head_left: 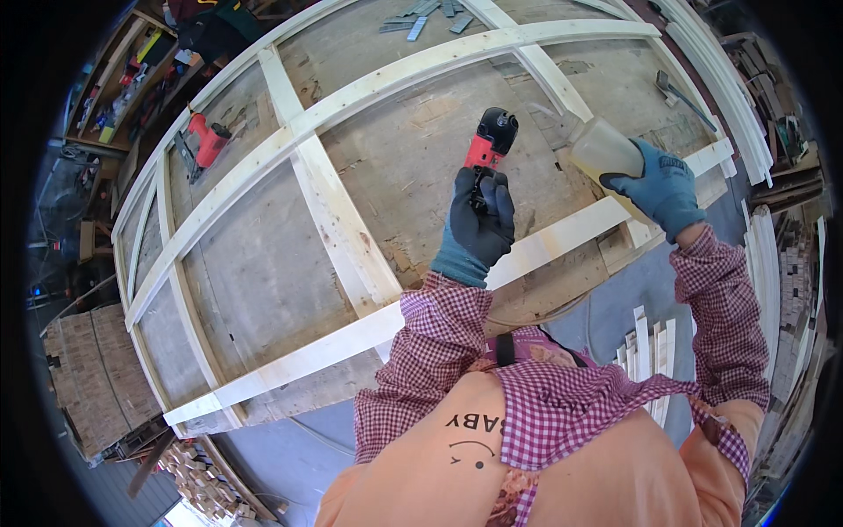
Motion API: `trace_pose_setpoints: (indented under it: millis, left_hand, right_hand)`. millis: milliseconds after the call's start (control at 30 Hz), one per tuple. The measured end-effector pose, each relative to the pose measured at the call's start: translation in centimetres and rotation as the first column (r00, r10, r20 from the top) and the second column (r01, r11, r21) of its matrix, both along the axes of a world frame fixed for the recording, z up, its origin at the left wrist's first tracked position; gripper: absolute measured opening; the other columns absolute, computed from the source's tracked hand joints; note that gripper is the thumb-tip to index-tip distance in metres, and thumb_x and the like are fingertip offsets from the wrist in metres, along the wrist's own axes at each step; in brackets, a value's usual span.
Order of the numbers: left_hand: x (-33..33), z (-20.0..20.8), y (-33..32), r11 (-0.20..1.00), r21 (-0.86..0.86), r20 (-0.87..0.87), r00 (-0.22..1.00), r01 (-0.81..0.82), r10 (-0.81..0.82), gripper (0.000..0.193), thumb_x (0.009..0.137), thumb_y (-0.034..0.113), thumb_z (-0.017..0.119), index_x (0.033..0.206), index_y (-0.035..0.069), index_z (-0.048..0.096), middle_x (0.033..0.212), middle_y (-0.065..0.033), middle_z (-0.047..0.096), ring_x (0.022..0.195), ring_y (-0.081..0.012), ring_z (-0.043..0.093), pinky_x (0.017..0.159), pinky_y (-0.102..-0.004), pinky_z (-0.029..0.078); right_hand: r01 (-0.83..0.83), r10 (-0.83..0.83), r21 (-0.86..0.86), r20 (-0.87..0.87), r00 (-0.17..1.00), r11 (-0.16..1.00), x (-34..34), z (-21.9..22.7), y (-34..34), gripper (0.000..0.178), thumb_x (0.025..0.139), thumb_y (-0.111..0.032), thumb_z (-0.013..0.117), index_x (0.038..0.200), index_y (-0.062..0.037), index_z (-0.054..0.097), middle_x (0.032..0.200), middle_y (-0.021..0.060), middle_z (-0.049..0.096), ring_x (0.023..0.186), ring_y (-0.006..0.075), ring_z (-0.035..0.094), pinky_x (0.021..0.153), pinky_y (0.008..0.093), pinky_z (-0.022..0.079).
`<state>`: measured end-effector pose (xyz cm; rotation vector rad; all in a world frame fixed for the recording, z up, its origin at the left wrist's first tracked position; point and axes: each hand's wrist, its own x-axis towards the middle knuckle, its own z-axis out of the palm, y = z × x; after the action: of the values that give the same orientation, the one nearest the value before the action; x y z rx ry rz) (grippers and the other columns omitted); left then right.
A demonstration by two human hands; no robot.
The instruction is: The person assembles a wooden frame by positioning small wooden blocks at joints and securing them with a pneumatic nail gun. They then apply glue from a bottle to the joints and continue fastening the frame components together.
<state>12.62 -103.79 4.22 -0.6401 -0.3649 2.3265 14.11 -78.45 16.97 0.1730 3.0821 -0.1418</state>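
My left hand (479, 220), in a dark-palmed teal glove, is closed round the handle of a red-and-black nail gun (486, 149). Its black head points away from me, and my fingers hide most of the grip. In my right hand (659, 189), gloved the same way, is a translucent glue bottle (606, 149) with yellowish contents. The bottle is tilted, its thin nozzle pointing to the far left above the wooden frame (544, 250). Both hands are over the near side of this frame of pale slats, which lies on worn boards.
A second red nail gun (208, 140) lies at the frame's left. Strips of fasteners (417, 26) are at the far side, and a hammer (680, 97) at the right. Long white slats (733, 88) run along the right edge. Stacked wood (101, 378) stands at the lower left.
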Motion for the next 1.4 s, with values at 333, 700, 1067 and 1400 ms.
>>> trace_pose_setpoints:
  millis: [333, 700, 1067, 1400]
  left_hand:
    - [0.0, 0.2, 0.1, 1.000, -0.020, 0.005, 1.000, -0.006, 0.006, 0.030, 0.086, 0.028, 0.061, 0.093, -0.001, 0.060, 0.073, -0.0042, 0.066, 0.065, -0.0154, 0.065, 0.069, -0.0291, 0.057]
    - [0.1, 0.3, 0.1, 1.000, -0.022, -0.003, 1.000, -0.012, 0.012, 0.031, 0.086, 0.029, 0.061, 0.094, -0.002, 0.059, 0.073, -0.0038, 0.066, 0.065, -0.0153, 0.065, 0.070, -0.0294, 0.057]
    - [0.2, 0.2, 0.0, 0.999, -0.048, -0.036, 0.999, -0.012, 0.010, 0.029, 0.084, 0.031, 0.063, 0.090, 0.003, 0.061, 0.075, -0.0041, 0.067, 0.066, -0.0151, 0.065, 0.069, -0.0285, 0.057]
    - [0.1, -0.1, -0.2, 1.000, -0.024, -0.030, 1.000, -0.002, 0.001, 0.028, 0.085, 0.031, 0.062, 0.087, 0.004, 0.062, 0.075, -0.0040, 0.067, 0.067, -0.0149, 0.064, 0.068, -0.0286, 0.057]
  right_hand:
    - [0.006, -0.005, 0.011, -0.050, 0.999, 1.000, -0.2, 0.6, 0.2, 0.060, 0.068, -0.050, 0.070, 0.113, -0.0129, 0.057, 0.096, 0.0128, 0.065, 0.085, 0.0298, 0.063, 0.077, 0.0394, 0.049]
    - [-0.001, 0.004, 0.067, -0.039, 0.999, 0.998, -0.3, 0.8, 0.1, 0.058, 0.068, -0.051, 0.069, 0.112, -0.0136, 0.058, 0.096, 0.0122, 0.065, 0.087, 0.0305, 0.062, 0.079, 0.0396, 0.048]
    - [-0.025, 0.031, 0.130, -0.045, 0.999, 0.991, -0.4, 0.7, 0.0, 0.057, 0.068, -0.048, 0.070, 0.110, -0.0111, 0.059, 0.094, 0.0129, 0.065, 0.085, 0.0301, 0.062, 0.076, 0.0391, 0.048]
    - [-0.019, 0.026, 0.089, -0.079, 0.997, 0.996, -0.6, 1.3, -0.8, 0.054, 0.067, -0.048, 0.071, 0.104, -0.0099, 0.061, 0.092, 0.0134, 0.065, 0.085, 0.0303, 0.062, 0.076, 0.0388, 0.048]
